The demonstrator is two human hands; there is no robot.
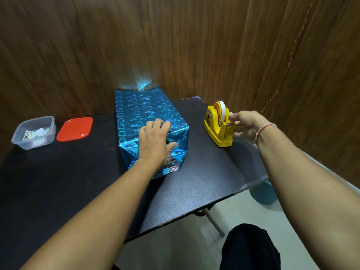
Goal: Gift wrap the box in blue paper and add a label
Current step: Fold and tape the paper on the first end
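Left hand, nearest, presses the folded flap on the near end of the blue-wrapped box, fingers spread flat. At three o'clock from it, right hand pinches tape at the yellow dispenser; box axis runs twelve-to-six.

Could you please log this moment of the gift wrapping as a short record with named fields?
box: wrapped in blue heart-print paper, near end folded
left hand: fingers pressing the near-end fold down
right hand: fingers at the cutter end of the yellow tape dispenser; tape pull unclear
container: clear tub at far left, paper bits inside
lid: red lid lying beside the tub
surface: black table
label: not visible on the box
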